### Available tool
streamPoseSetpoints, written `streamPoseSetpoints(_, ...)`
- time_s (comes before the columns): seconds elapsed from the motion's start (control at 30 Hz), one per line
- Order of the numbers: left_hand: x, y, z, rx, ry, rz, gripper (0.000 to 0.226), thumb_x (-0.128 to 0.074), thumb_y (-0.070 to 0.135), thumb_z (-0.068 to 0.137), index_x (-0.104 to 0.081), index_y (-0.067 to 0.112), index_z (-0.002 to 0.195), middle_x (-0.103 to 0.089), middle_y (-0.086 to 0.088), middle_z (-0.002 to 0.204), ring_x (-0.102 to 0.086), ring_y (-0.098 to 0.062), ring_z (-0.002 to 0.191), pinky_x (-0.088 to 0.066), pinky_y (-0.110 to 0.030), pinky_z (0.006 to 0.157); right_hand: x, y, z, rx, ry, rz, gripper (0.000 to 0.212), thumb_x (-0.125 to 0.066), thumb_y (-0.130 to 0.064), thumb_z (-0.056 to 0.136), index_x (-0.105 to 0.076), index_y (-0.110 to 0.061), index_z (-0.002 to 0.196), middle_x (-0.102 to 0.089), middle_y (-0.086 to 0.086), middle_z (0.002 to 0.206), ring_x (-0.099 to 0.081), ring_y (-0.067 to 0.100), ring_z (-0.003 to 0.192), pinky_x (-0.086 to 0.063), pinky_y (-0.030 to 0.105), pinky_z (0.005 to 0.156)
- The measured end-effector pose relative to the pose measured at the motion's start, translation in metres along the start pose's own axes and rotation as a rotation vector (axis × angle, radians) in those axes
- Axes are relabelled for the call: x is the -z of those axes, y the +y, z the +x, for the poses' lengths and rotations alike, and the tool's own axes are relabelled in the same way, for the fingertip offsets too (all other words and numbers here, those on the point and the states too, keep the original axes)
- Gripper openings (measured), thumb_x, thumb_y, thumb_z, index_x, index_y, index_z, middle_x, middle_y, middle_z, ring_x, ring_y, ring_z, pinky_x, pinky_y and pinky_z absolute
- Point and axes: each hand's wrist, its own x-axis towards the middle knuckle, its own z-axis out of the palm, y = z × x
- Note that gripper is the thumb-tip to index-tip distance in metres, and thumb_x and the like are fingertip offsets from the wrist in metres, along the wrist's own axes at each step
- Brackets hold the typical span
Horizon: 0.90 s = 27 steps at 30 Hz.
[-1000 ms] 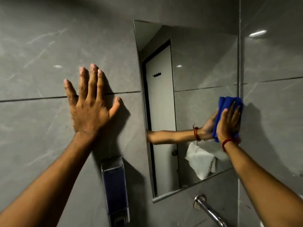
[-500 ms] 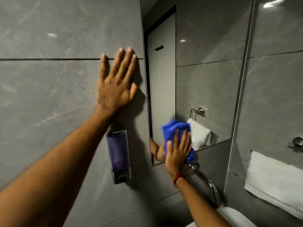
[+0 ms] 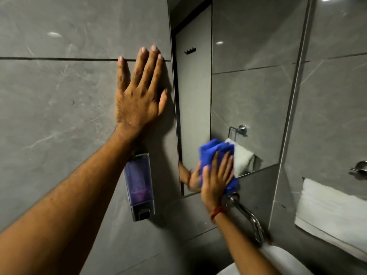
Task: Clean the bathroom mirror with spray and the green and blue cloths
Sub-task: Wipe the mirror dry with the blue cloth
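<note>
Right hand [image 3: 217,179] fingers spread, pressing blue cloth [image 3: 214,150] on mirror [image 3: 248,86] bottom edge; left hand [image 3: 139,100] fingers splayed flat on wall [image 3: 59,96], soap dispenser [image 3: 140,185] below.

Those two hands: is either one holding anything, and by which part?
The right hand presses a bunched blue cloth against the mirror, fingers spread over its lower half. The left hand holds nothing, flat on the wall.

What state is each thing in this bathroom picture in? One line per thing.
Left hand: flat on the wall, empty.
Right hand: pressing the blue cloth.
Blue cloth: bunched, against the mirror.
Mirror: mounted on the wall.
Soap dispenser: partly filled.
White towel: hanging.
</note>
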Motion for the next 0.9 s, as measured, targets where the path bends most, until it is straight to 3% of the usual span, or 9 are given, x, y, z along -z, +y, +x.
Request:
streamPoseSetpoints(0.1, 0.002, -0.001, -0.002, 0.006, -0.007, 0.008, 0.075, -0.016, 0.057, 0.106, -0.004, 0.016, 0.167, -0.006, -0.007, 0.177, -0.007, -0.027, 0.164, 0.0, -0.056, 0.127, -0.018, 0.004, -0.045, 0.097, -0.033, -0.053, 0.06, -0.022, -0.052, 0.107, -0.035, -0.017, 0.154, -0.037, 0.019, 0.161, -0.029, 0.036, 0.15, -0.021, 0.059, 0.121)
streamPoseSetpoints(0.2, 0.004, 0.0, -0.002, 0.004, -0.01, -0.006, 0.075, -0.017, 0.057, 0.106, -0.004, 0.016, 0.167, -0.005, -0.007, 0.177, -0.006, -0.027, 0.164, -0.002, -0.058, 0.127, -0.002, 0.035, 0.002, -0.141, 0.007, 0.161, 0.061, -0.03, -0.048, 0.106, -0.022, -0.024, 0.16, -0.017, 0.008, 0.17, -0.017, 0.028, 0.157, -0.011, 0.047, 0.128)
streamPoseSetpoints(0.3, 0.004, 0.001, -0.001, -0.005, 0.002, 0.01, 0.075, -0.017, 0.057, 0.105, -0.004, 0.016, 0.167, -0.005, -0.007, 0.177, -0.006, -0.027, 0.164, 0.0, -0.057, 0.126, 0.03, 0.079, 0.086, -0.483, 0.081, 0.281, 0.059, -0.033, -0.036, 0.109, -0.017, -0.014, 0.162, -0.009, 0.011, 0.172, -0.011, 0.03, 0.16, -0.007, 0.043, 0.13)
streamPoseSetpoints(0.37, 0.002, 0.0, -0.001, -0.007, 0.0, 0.02, 0.076, -0.017, 0.056, 0.105, -0.004, 0.016, 0.167, -0.004, -0.007, 0.177, -0.006, -0.027, 0.164, 0.0, -0.058, 0.126, 0.047, 0.086, 0.135, -0.544, 0.099, 0.299, 0.058, -0.03, -0.035, 0.111, -0.014, -0.014, 0.163, -0.007, 0.011, 0.172, -0.009, 0.028, 0.16, -0.005, 0.042, 0.13)
streamPoseSetpoints(0.5, 0.0, 0.001, 0.0, -0.005, -0.007, 0.04, 0.076, -0.017, 0.056, 0.105, -0.004, 0.015, 0.167, -0.004, -0.007, 0.177, -0.006, -0.027, 0.164, -0.001, -0.058, 0.127, 0.065, 0.028, 0.233, -0.271, 0.13, 0.194, 0.057, -0.032, -0.033, 0.11, -0.019, -0.014, 0.162, -0.012, 0.012, 0.171, -0.012, 0.028, 0.16, -0.007, 0.039, 0.13)
streamPoseSetpoints(0.63, 0.003, 0.001, 0.001, 0.0, -0.022, 0.064, 0.075, -0.017, 0.055, 0.106, -0.007, 0.013, 0.167, -0.008, -0.008, 0.177, -0.009, -0.027, 0.164, -0.004, -0.058, 0.128, 0.078, -0.104, 0.297, 0.092, 0.123, 0.17, 0.073, -0.026, -0.057, 0.102, -0.021, -0.018, 0.162, -0.02, 0.009, 0.17, -0.018, 0.028, 0.158, -0.015, 0.048, 0.129)
streamPoseSetpoints(0.77, 0.009, 0.002, 0.002, -0.012, -0.078, 0.043, 0.074, -0.018, 0.052, 0.106, -0.01, 0.011, 0.167, -0.01, -0.01, 0.176, -0.011, -0.027, 0.164, -0.006, -0.058, 0.129, 0.047, -0.195, 0.229, 0.52, 0.125, -0.073, 0.07, -0.026, -0.063, 0.102, -0.029, -0.025, 0.16, -0.026, 0.005, 0.169, -0.022, 0.028, 0.158, -0.015, 0.055, 0.127)
streamPoseSetpoints(0.9, 0.033, 0.002, 0.002, 0.014, -0.222, -0.053, 0.077, -0.028, 0.051, 0.105, -0.005, 0.012, 0.168, 0.0, -0.009, 0.177, -0.001, -0.026, 0.164, -0.001, -0.058, 0.131, 0.03, -0.169, 0.114, 0.49, 0.023, 0.033, 0.054, -0.041, -0.041, 0.105, -0.036, -0.027, 0.157, -0.029, 0.003, 0.168, -0.021, 0.028, 0.158, -0.019, 0.06, 0.125)
